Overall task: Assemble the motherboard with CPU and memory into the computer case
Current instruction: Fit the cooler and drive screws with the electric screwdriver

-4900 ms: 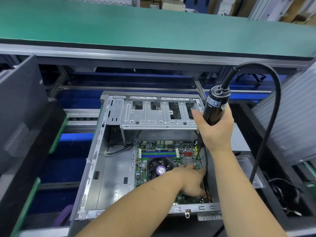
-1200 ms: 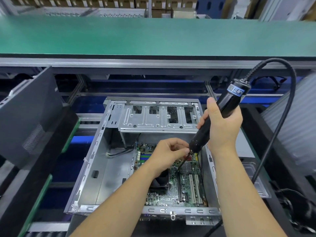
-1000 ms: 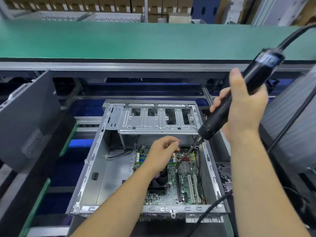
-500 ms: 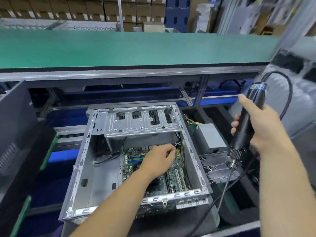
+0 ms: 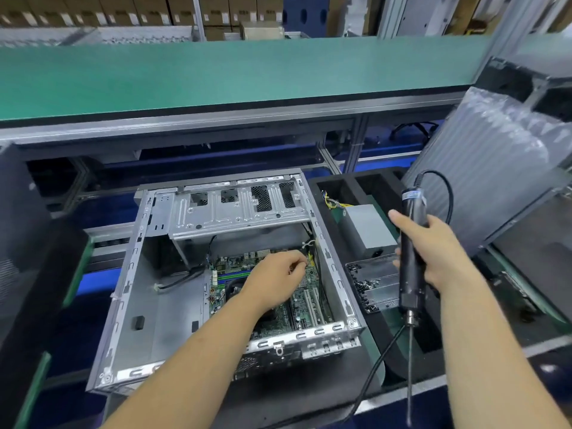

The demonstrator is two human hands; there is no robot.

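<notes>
An open silver computer case (image 5: 148,305) lies on its side, its drive cage (image 5: 238,212) at the far end. The green motherboard (image 5: 305,300) lies flat in the case's right half; blue memory sticks (image 5: 232,275), seemingly seated, run near its far edge.

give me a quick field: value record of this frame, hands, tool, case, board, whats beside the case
left hand: inside the case, fingers curled over the motherboard's upper right area; what it pinches cannot be seen
right hand: grips the electric screwdriver
electric screwdriver: outside the case to its right, near upright, bit pointing down
computer case: open, lying flat
motherboard: seated in the case
screw tray: right of the case, holds dark screws
power supply: grey box beyond the tray
</notes>
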